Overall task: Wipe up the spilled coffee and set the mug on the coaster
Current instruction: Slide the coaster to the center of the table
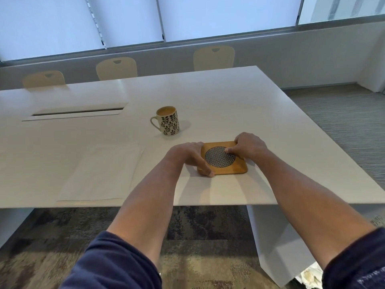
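Observation:
A square wooden coaster (231, 168) with a round woven black-and-white centre lies flat on the white table (250, 105) near its front edge. My left hand (187, 156) grips the coaster's left edge, thumb at the near corner. My right hand (249, 146) holds its far right corner, thumb pressed on the woven centre. A white mug (168, 120) with a black leaf pattern stands upright behind and left of the coaster, handle to the left, filled with light brown coffee. A large white paper towel (102, 174) lies flat at the front left. No spill shows on the table.
A long cable slot (77, 112) is set into the table at the back left. Three cream chairs (116, 68) stand along the far side under the windows. The table's right edge runs diagonally beside grey carpet (343, 122).

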The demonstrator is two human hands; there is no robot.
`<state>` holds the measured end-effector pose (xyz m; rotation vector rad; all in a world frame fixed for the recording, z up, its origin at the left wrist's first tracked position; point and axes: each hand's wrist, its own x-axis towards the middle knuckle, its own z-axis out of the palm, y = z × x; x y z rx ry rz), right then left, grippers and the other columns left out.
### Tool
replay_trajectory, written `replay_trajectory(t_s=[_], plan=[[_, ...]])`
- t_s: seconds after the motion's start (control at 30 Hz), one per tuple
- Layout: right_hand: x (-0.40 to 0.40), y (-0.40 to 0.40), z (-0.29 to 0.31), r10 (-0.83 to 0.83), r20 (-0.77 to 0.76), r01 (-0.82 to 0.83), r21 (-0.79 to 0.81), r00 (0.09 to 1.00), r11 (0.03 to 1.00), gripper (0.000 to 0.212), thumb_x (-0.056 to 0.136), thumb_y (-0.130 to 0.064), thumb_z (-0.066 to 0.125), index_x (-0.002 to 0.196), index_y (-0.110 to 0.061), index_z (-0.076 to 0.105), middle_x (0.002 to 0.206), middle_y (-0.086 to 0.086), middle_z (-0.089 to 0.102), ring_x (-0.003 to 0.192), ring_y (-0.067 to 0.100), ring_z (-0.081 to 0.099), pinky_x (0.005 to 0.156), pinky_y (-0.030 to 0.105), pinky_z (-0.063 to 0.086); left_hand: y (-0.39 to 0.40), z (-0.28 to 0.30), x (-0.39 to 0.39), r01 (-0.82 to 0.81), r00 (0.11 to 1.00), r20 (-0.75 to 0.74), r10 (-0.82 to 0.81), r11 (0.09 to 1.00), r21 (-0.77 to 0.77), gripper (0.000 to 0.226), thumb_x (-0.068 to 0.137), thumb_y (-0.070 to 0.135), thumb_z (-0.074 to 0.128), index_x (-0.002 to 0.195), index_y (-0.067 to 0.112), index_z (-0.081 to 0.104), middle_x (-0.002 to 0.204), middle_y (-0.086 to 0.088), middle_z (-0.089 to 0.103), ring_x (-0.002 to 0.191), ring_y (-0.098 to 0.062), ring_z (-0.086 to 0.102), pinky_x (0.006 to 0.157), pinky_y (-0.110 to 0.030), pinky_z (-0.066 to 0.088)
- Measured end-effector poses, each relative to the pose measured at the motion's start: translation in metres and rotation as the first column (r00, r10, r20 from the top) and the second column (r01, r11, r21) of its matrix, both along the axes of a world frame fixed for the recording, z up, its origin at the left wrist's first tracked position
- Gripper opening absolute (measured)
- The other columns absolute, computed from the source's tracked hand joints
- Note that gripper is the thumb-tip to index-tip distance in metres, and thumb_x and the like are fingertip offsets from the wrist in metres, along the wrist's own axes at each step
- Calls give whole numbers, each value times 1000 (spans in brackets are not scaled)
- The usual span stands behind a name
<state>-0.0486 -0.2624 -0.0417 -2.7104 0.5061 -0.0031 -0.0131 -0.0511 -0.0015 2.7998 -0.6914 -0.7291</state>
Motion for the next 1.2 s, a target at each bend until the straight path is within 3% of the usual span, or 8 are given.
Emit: replay_trajectory(t_s=[0.13, 0.33, 0.5, 0.67, 0.8, 1.0, 1.2], plan=[[-1, 1, -1, 4, 4, -3, -14, 1000, 1000, 48, 76, -65, 76, 80, -19, 61, 84, 0, 65, 86, 22, 64, 66, 32, 47, 1, 0, 3, 0, 1000, -2, 0, 1000, 15, 123, 43, 65, 93, 147, 25, 41, 143, 4, 52, 126, -21, 51, 111, -45, 43], [0, 0, -4, 24, 20, -24, 28, 1000, 999, 47, 78, -59, 77, 68, -17, 57, 74, 0, 61, 81, 21, 63, 54, 28, 37, 3, -3, 0, 7, 999, 43, -5, 999, -44, 119, 48, 61, 95, 147, 20, 43, 141, 3, 52, 125, -20, 52, 110, -42, 45], [3, 1, -5, 28, 22, -29, 28, 999, 999, 49, 79, -57, 78, 67, -18, 51, 89, 8, 64, 82, 23, 61, 50, 27, 33, 6, -8, 0, 3, 998, 56, 1, 997, -79, 121, 39, 68, 93, 142, 22, 48, 135, 3, 57, 118, -19, 55, 105, -42, 49], [5, 2, -9, 15, 33, -17, 47, 999, 999, 49, 80, -54, 79, 68, -18, 47, 104, 15, 65, 87, 26, 61, 63, 32, 40, 9, -12, -2, 6, 995, 102, 3, 996, -87, 125, 44, 70, 91, 148, 19, 42, 144, 1, 51, 128, -21, 50, 108, -43, 46], [4, 3, -11, 19, 32, -21, 41, 999, 999, 45, 81, -55, 77, 82, -14, 57, 110, 16, 64, 98, 31, 65, 68, 34, 43, 10, -14, -2, 11, 994, 108, 0, 994, -108, 126, 49, 67, 91, 152, 18, 38, 150, -1, 48, 133, -21, 48, 110, -41, 43], [3, 3, -11, 19, 31, -21, 57, 999, 998, 48, 83, -54, 76, 69, -19, 46, 112, 16, 62, 87, 25, 55, 70, 35, 43, 11, -17, 0, 27, 992, 127, -12, 993, -111, 123, 49, 71, 88, 150, 20, 41, 146, 1, 48, 129, -22, 49, 108, -41, 44], [2, 2, -9, 29, 38, -31, 50, 999, 998, 44, 83, -53, 77, 84, -14, 55, 112, 16, 61, 88, 26, 55, 71, 34, 42, 15, -21, 3, 26, 991, 134, -6, 988, -155, 124, 46, 77, 83, 148, 19, 44, 144, 0, 51, 127, -21, 50, 109, -42, 44]])
